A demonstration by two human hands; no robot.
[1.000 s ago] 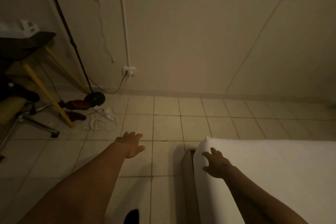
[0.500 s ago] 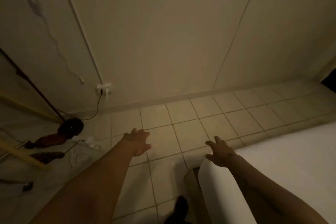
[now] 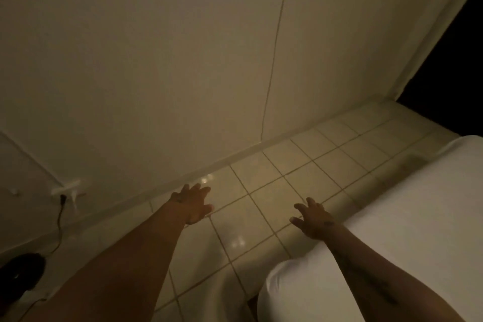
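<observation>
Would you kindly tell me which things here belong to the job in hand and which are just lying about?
In hand: left hand, right hand, both open and holding nothing; white mattress, nearest the right hand.
Lying about: wall socket, black cable plugged into it, dark round object on the floor.

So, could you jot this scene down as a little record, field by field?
hand one: left hand stretched out over the tiled floor, fingers straight, empty
hand two: right hand stretched out near the edge of the white mattress, fingers spread, empty
wall: wall socket low on the person's left, black cord plugged in; thin cable running down to the floor
light: dim
</observation>
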